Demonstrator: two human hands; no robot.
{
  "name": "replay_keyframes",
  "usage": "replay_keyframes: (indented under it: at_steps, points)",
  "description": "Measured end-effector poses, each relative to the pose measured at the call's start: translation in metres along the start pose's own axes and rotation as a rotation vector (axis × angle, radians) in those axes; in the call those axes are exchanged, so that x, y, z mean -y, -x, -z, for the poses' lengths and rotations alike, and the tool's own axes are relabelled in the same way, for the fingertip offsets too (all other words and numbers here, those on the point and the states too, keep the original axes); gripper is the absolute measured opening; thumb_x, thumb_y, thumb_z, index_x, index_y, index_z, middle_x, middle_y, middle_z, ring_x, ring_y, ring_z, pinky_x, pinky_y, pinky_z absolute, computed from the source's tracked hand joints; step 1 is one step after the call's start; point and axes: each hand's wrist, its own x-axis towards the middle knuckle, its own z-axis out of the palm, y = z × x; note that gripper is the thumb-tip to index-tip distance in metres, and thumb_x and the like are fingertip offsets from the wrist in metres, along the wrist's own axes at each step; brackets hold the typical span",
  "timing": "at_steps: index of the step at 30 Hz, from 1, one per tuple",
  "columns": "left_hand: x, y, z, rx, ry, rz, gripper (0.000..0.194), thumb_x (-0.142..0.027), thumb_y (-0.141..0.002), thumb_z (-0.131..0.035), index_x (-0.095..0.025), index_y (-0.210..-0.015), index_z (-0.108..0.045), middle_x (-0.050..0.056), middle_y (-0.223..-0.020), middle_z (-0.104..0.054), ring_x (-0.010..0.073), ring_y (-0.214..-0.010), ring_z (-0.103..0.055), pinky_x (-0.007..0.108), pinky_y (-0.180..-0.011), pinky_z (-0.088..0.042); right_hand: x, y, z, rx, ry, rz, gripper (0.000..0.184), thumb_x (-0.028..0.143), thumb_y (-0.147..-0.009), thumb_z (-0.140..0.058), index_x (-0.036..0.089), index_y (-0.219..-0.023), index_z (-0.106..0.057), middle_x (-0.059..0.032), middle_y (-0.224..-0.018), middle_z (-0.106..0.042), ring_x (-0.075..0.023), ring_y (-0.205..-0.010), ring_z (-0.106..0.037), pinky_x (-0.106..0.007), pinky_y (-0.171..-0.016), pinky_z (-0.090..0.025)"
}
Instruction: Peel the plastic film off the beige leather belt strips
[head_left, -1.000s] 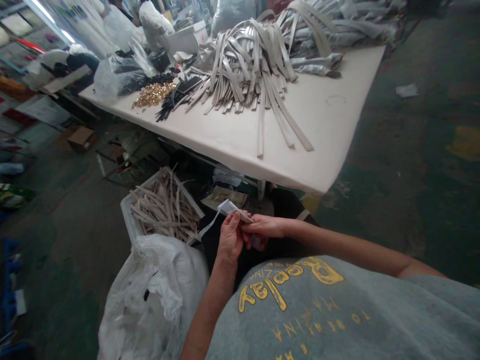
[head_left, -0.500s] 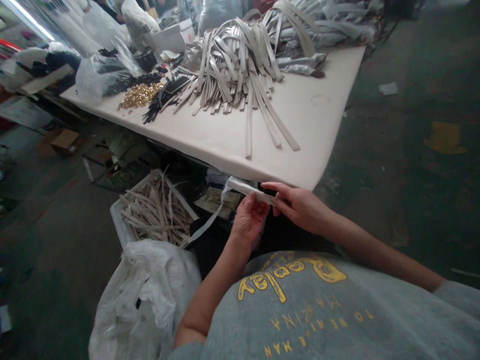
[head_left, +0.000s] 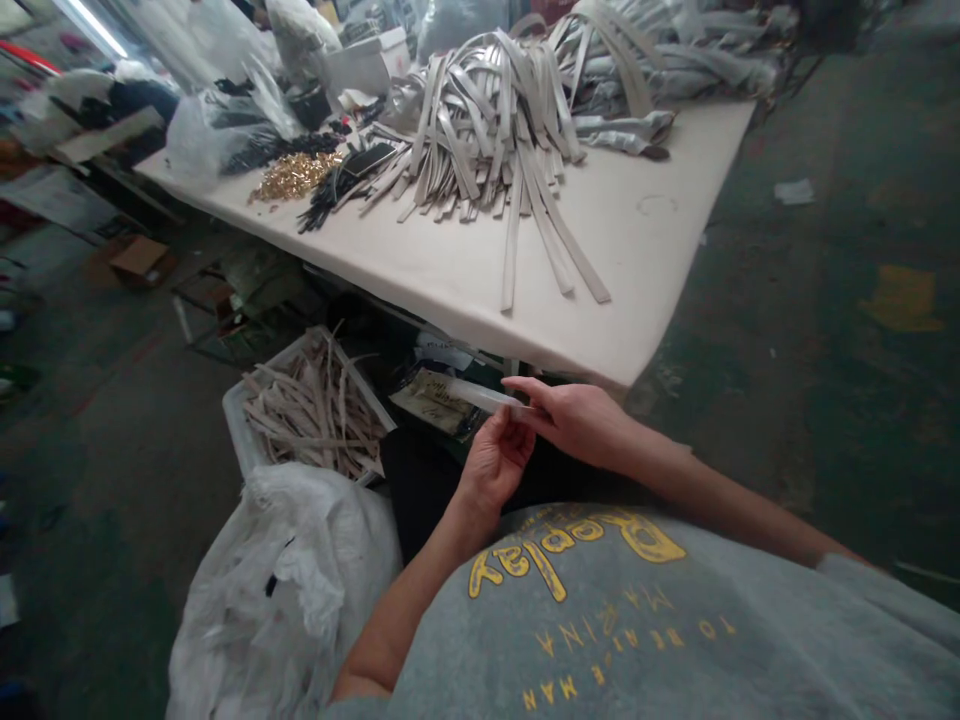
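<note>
Just past the near table edge, a thin whitish strap [head_left: 480, 396] is in my hands, its far end blurred. My left hand [head_left: 499, 455] pinches it between thumb and fingers. Close by, my right hand [head_left: 585, 420] grips the strap's near end, its index finger stretched out above it. The fingers partly hide that end. On the table [head_left: 645, 280] lies a heap of pale grey straps [head_left: 487, 130], several of them trailing toward me.
Left of the straps are black strips [head_left: 337, 190] and a pile of small gold pieces [head_left: 296, 177]. Below, a white crate [head_left: 238, 430] holds loose strips, beside a large white plastic bag [head_left: 277, 610]. Bundles wrapped in plastic [head_left: 697, 70] lie at the back right.
The thin white tail that hung from the strap's far end toward the crate no longer shows. My right hand has shifted slightly left, and the view has tilted a little.
</note>
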Motion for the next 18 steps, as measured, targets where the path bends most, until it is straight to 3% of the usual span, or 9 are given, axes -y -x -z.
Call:
replay_keyframes:
  at_steps: [4, 7, 11, 15, 18]
  points:
    - [-0.007, -0.001, 0.020, -0.110, 0.110, -0.052, 0.018, -0.019, -0.093, -0.060, -0.015, -0.077, -0.068, 0.000, -0.069, -0.068, 0.0090, -0.063, -0.064, 0.022, -0.067, -0.054, 0.000, 0.013, 0.015, -0.040, -0.065, 0.059, 0.048, 0.033, -0.092, -0.054, 0.024, -0.139, -0.052, -0.0014, -0.077, -0.072, -0.0151, -0.057, -0.060, -0.027, -0.054, -0.038]
    - [-0.006, -0.001, 0.028, -0.103, 0.132, -0.023, 0.016, -0.019, -0.091, -0.063, -0.014, -0.077, -0.067, 0.000, -0.068, -0.067, 0.0090, -0.062, -0.065, 0.022, -0.065, -0.055, 0.005, 0.010, 0.013, -0.060, 0.001, 0.038, 0.044, 0.028, -0.091, -0.052, 0.025, -0.135, -0.057, -0.0012, -0.074, -0.071, -0.0152, -0.055, -0.059, -0.027, -0.053, -0.037]
    - [-0.001, -0.001, 0.029, -0.050, 0.116, -0.002, 0.008, -0.018, -0.087, -0.068, -0.014, -0.080, -0.068, 0.001, -0.072, -0.069, 0.0096, -0.066, -0.066, 0.022, -0.068, -0.055, 0.014, -0.007, -0.008, 0.005, 0.087, -0.007, 0.043, 0.026, -0.090, -0.051, 0.023, -0.132, -0.059, -0.0029, -0.074, -0.072, -0.0173, -0.058, -0.061, -0.027, -0.053, -0.035]
    - [-0.002, 0.000, 0.028, -0.101, 0.158, -0.043, 0.013, -0.019, -0.089, -0.066, -0.014, -0.077, -0.066, 0.000, -0.068, -0.067, 0.0088, -0.063, -0.065, 0.021, -0.066, -0.054, 0.013, -0.006, -0.005, -0.040, 0.059, 0.036, 0.044, 0.029, -0.090, -0.052, 0.025, -0.134, -0.057, -0.0007, -0.074, -0.072, -0.0151, -0.054, -0.060, -0.026, -0.052, -0.036]
    - [0.002, 0.003, 0.026, -0.044, 0.160, -0.010, 0.011, -0.018, -0.089, -0.066, -0.013, -0.080, -0.067, 0.001, -0.071, -0.069, 0.0097, -0.065, -0.066, 0.022, -0.066, -0.054, 0.015, -0.009, -0.005, -0.050, 0.142, 0.017, 0.043, 0.029, -0.091, -0.053, 0.026, -0.133, -0.058, -0.0011, -0.071, -0.071, -0.0161, -0.053, -0.059, -0.027, -0.052, -0.034]
